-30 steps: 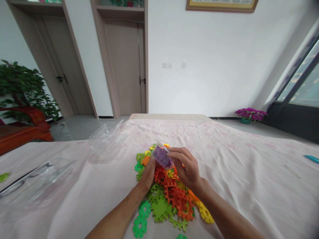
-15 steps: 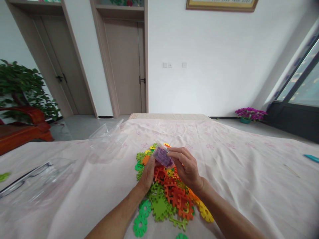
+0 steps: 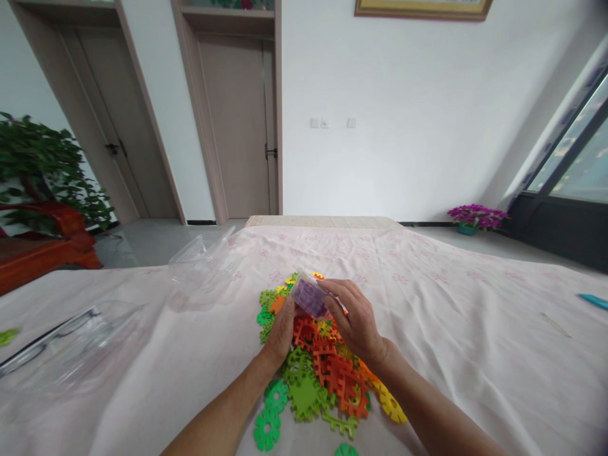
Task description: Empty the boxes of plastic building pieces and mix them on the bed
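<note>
Between my two hands, above the pile, is a small clear plastic box with purple pieces inside, tilted down to the right. My left hand grips its left side, thumb along the near edge. My right hand has its fingers closed on the box's right end; the fingertips are partly hidden. Below lies a heap of plastic building pieces: orange-red notched pieces, green notched squares, green flower discs and a yellow disc.
Left of the heap lie an open clear plastic container and a clear plastic bag with a dark edge. A green piece is at the far left, a blue object at the far right. A pale flowered cloth covers the table.
My right hand's fingers have shifted slightly on the right end of the box. The box and my left hand stay almost where they were.
</note>
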The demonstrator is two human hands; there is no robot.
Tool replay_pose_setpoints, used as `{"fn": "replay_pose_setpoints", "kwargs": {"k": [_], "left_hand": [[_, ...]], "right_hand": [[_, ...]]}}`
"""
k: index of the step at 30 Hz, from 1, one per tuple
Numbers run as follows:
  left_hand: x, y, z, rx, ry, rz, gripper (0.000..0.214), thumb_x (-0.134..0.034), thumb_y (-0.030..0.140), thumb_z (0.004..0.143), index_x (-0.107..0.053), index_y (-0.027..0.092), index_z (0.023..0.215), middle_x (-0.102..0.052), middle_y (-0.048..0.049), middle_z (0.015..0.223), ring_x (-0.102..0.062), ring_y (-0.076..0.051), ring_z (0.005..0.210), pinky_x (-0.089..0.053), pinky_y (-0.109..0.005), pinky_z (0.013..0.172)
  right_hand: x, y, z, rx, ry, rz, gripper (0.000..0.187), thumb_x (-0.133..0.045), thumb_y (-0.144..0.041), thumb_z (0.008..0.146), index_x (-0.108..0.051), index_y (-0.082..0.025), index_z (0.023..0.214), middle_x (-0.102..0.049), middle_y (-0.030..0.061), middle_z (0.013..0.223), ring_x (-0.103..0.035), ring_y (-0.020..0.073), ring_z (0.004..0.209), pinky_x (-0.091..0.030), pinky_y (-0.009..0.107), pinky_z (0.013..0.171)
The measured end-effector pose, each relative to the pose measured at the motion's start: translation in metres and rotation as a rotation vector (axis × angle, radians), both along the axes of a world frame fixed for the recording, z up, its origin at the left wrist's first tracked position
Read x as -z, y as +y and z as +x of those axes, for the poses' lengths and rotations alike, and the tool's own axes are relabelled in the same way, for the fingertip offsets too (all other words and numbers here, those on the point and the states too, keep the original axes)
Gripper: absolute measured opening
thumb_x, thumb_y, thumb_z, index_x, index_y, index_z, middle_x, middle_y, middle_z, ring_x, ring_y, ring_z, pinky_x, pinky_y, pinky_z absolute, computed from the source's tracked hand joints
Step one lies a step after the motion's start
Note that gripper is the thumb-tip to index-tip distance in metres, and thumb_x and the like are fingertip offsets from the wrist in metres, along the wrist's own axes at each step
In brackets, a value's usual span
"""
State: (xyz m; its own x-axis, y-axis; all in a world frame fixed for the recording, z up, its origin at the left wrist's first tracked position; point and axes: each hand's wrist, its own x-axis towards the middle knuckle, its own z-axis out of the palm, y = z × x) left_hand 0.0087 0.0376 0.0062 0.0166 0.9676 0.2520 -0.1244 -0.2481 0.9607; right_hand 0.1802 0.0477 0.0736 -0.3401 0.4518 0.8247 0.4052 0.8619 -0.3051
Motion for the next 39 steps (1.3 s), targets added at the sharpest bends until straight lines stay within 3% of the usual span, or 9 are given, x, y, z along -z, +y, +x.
{"fn": "replay_pose_setpoints", "kwargs": {"k": [5, 9, 15, 21, 26, 34, 39], "left_hand": [[0.0, 0.001, 0.0, -0.004, 0.041, -0.008, 0.07, -0.029, 0.07, 0.091, -0.061, 0.017, 0.125, -0.065, -0.009, 0.127, -0.055, -0.027, 0.124, -0.032, -0.048, 0.115], [0.003, 0.0, 0.0, -0.049, 0.062, 0.013, 0.066, -0.038, 0.067, 0.091, -0.057, 0.018, 0.13, -0.058, -0.0094, 0.137, -0.044, -0.028, 0.135, -0.033, -0.047, 0.115], [0.004, 0.0, 0.0, -0.007, 0.045, 0.069, 0.06, -0.035, 0.061, 0.095, -0.053, 0.02, 0.135, -0.052, -0.0074, 0.144, -0.04, -0.024, 0.138, -0.027, -0.044, 0.118], [-0.004, 0.0, -0.001, 0.032, 0.032, 0.064, 0.059, -0.033, 0.061, 0.095, -0.057, 0.02, 0.131, -0.058, -0.0062, 0.138, -0.046, -0.026, 0.133, -0.026, -0.047, 0.118], [-0.01, 0.0, -0.005, 0.02, 0.046, 0.106, 0.048, -0.044, 0.051, 0.093, -0.063, 0.02, 0.124, -0.058, -0.0044, 0.137, -0.047, -0.028, 0.131, -0.027, -0.047, 0.117], [0.001, 0.004, -0.007, 0.064, 0.032, 0.087, 0.054, -0.033, 0.056, 0.096, -0.057, 0.022, 0.13, -0.054, -0.0036, 0.142, -0.045, -0.024, 0.134, -0.029, -0.044, 0.116], [0.005, 0.006, -0.01, 0.039, 0.03, 0.045, 0.057, -0.04, 0.061, 0.093, -0.055, 0.022, 0.132, -0.055, -0.0039, 0.141, -0.045, -0.026, 0.133, -0.03, -0.045, 0.116]], "right_hand": [[0.002, 0.002, 0.0, 0.083, -0.073, -0.055, 0.03, -0.052, -0.027, 0.095, -0.059, -0.025, 0.124, -0.068, 0.0085, 0.116, -0.062, 0.0237, 0.105, -0.051, 0.042, 0.091], [0.002, 0.002, 0.0, 0.13, -0.028, -0.13, 0.027, -0.047, -0.027, 0.098, -0.062, -0.025, 0.12, -0.07, 0.0063, 0.111, -0.064, 0.0224, 0.1, -0.051, 0.04, 0.088], [0.007, 0.002, 0.001, 0.081, 0.048, -0.11, 0.028, -0.045, -0.027, 0.098, -0.063, -0.026, 0.119, -0.07, 0.0059, 0.11, -0.063, 0.0217, 0.099, -0.05, 0.038, 0.087], [0.005, -0.001, 0.002, 0.034, 0.082, -0.05, 0.028, -0.046, -0.024, 0.097, -0.062, -0.027, 0.12, -0.07, 0.0053, 0.11, -0.063, 0.0221, 0.101, -0.049, 0.04, 0.087], [0.002, -0.006, 0.001, -0.022, 0.073, -0.003, 0.033, -0.047, -0.02, 0.096, -0.059, -0.029, 0.125, -0.069, 0.0049, 0.116, -0.062, 0.0226, 0.106, -0.048, 0.042, 0.091], [0.005, -0.005, 0.001, -0.034, 0.058, -0.022, 0.034, -0.047, -0.019, 0.096, -0.057, -0.029, 0.126, -0.067, 0.0054, 0.119, -0.061, 0.0226, 0.109, -0.047, 0.043, 0.092], [0.01, -0.003, -0.001, -0.027, 0.07, -0.023, 0.033, -0.047, -0.019, 0.096, -0.058, -0.029, 0.125, -0.068, 0.0046, 0.118, -0.061, 0.022, 0.108, -0.046, 0.042, 0.092]]}}
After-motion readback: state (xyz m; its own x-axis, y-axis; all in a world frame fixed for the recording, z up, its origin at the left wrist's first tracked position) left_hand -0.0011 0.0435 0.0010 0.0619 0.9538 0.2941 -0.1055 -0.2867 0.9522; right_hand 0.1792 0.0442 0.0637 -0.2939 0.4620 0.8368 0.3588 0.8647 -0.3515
